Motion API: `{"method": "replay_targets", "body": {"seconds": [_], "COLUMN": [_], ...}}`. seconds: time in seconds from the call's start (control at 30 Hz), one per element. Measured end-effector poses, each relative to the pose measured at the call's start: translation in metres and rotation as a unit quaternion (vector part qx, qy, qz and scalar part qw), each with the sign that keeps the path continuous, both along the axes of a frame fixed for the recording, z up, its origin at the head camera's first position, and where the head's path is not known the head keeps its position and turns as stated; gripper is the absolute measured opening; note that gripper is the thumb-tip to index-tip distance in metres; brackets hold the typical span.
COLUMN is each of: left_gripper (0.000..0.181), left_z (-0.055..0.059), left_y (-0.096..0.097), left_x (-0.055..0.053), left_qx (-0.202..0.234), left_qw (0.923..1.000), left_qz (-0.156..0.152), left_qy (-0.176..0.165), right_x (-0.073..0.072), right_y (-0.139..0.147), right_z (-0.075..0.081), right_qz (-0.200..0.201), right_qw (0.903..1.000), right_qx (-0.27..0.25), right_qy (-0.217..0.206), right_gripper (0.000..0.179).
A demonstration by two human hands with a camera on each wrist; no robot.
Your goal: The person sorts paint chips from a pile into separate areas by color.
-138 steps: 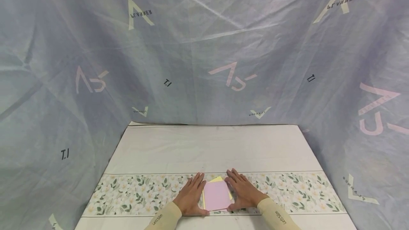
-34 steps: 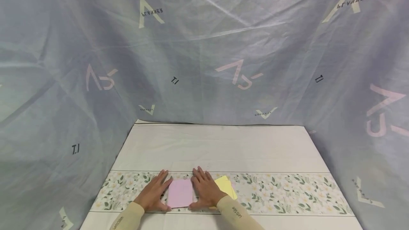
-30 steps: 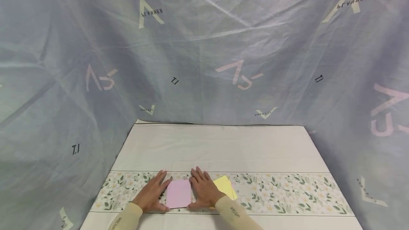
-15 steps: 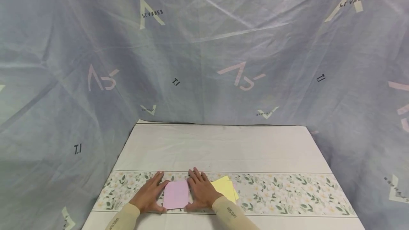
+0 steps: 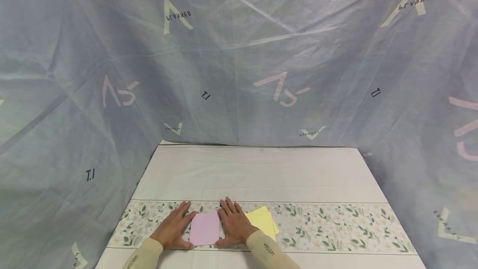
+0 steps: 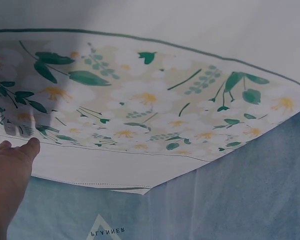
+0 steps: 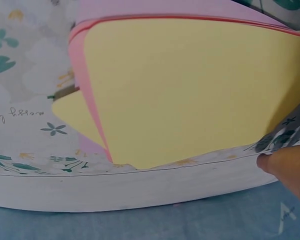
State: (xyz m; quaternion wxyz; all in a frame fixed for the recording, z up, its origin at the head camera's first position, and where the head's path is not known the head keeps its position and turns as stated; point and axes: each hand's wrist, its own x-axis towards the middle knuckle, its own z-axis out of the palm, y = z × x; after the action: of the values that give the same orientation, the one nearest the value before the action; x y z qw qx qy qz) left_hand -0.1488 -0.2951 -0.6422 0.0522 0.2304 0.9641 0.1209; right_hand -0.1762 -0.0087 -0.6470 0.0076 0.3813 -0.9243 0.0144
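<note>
A pink square card [image 5: 205,228] lies on the flowered strip of the tabletop in the head view. Along its left side rests my left hand [image 5: 172,228], thumb at the near corner and fingers stretched forward. My right hand [image 5: 236,227] flanks the opposite side in the same way, thumb at the near right corner. Just right of that hand is a loose pile of cards with a yellow card [image 5: 264,221] on top. In the right wrist view, pink edges show around and beneath the yellow card [image 7: 190,90]. The left wrist view catches only part of the left hand [image 6: 12,175].
The white tabletop [image 5: 254,173] carries a band of printed flowers and leaves [image 5: 336,227] across its near part. Grey-blue printed sheeting [image 5: 239,53] hangs behind it and on both sides.
The pink card, earlier on top of the yellow one, has moved left with both hands beside it, leaving the yellow-topped pile on the right. Over the last half second it shifted only slightly left.
</note>
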Motion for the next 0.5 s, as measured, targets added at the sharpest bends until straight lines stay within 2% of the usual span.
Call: {"method": "replay_targets", "body": {"seconds": [0.3, 0.5], "left_gripper": [0.113, 0.117], "left_z": [0.0004, 0.0010], "left_y": [-0.0006, -0.0009], "left_x": [0.0004, 0.0017], "left_qx": [-0.004, -0.005], "left_qw": [0.9999, 0.9999], "left_qz": [0.005, 0.009], "left_qy": [-0.015, -0.013], "right_x": [0.0005, 0.0002], "right_y": [-0.0009, -0.0004], "right_z": [-0.0009, -0.0007], "right_qz": [-0.006, -0.013], "right_qw": [0.9999, 0.9998], "right_qx": [0.015, 0.013], "right_qy": [-0.001, -0.007], "right_gripper": [0.103, 0.105]}}
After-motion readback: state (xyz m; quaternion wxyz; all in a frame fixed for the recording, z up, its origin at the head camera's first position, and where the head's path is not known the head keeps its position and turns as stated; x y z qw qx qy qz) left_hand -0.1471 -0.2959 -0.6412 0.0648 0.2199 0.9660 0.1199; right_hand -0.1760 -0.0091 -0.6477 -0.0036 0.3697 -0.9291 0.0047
